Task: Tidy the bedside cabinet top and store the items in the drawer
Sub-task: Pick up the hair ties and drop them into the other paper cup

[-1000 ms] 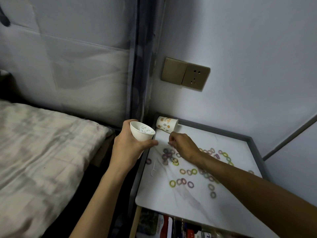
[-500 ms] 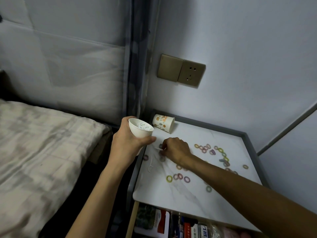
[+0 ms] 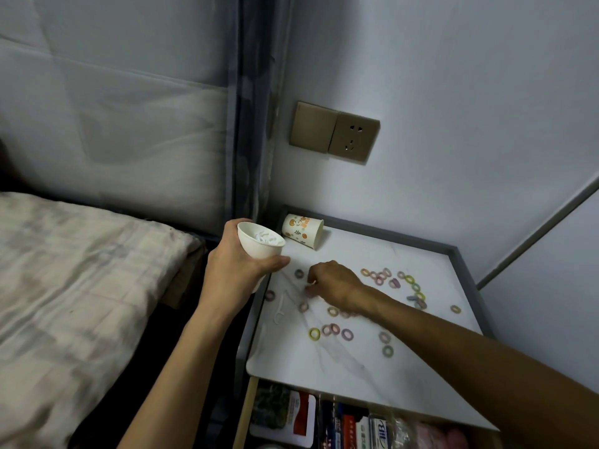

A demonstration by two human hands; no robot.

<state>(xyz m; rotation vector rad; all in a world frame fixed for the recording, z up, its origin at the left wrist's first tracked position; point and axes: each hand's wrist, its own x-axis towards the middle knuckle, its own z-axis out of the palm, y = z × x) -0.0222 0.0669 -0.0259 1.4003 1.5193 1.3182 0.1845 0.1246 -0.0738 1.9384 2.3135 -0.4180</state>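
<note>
My left hand (image 3: 236, 270) grips a plain white paper cup (image 3: 259, 244) with white floss picks inside, held just left of the cabinet top (image 3: 291, 358). My right hand (image 3: 334, 281) is down on the white marble-look top, fingers curled and pinching a small white floss pick at its fingertips. Another white floss pick (image 3: 281, 306) lies on the top near the left edge. Several small coloured hair ties (image 3: 335, 332) are scattered across the top. A patterned paper cup (image 3: 303, 231) lies on its side at the back left corner.
The drawer (image 3: 324, 419) below the top is pulled open and holds packets and boxes. A bed with a pale quilt (image 3: 71, 286) is to the left. A wall socket (image 3: 334, 131) sits above the cabinet, and a grey rim (image 3: 466, 277) edges the top.
My right hand has drawn back from beside the tipped patterned cup toward the left front of the top and closed its fingers on a floss pick. The left hand keeps holding the white cup.
</note>
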